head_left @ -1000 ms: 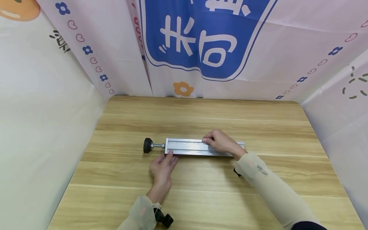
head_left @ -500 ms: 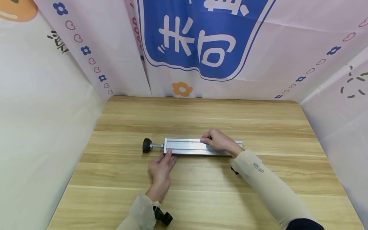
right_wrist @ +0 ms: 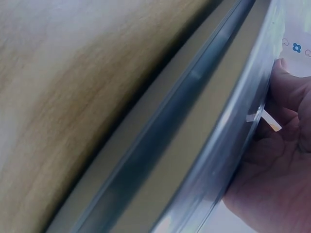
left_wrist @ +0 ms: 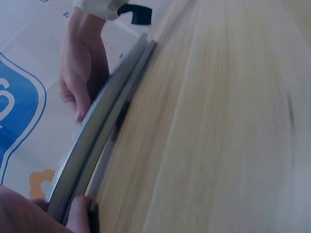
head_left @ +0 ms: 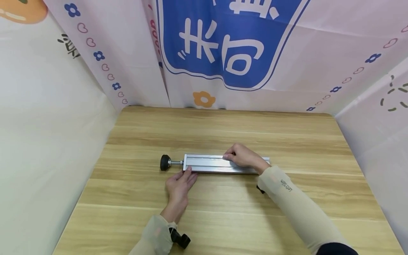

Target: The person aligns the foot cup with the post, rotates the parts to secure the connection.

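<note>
A silver aluminium profile point(head_left: 207, 163) with lengthwise grooves lies sideways across the wooden table. From the plate on its left end sticks a threaded rod point(head_left: 176, 162), ending in a black levelling foot point(head_left: 165, 162). My left hand point(head_left: 178, 189) grips the profile near that end, thumb on top and fingers at the front side, partly hidden. Farther right, my right hand point(head_left: 243, 157) holds the far edge with bent fingers, its thumb on the top face. The right wrist view shows the profile's grooved side point(right_wrist: 184, 111) close up, with the right hand point(right_wrist: 277, 160) behind it.
Around the profile spreads the wood-grain table point(head_left: 223, 219). A printed cloth backdrop point(head_left: 137, 53) hangs behind it, and pale cloth walls point(head_left: 47, 124) stand at both sides. Each wrist carries a strapped black device point(head_left: 180, 239).
The hands and profile keep their places against each other. The whole head view shifts slightly left, then back right.
</note>
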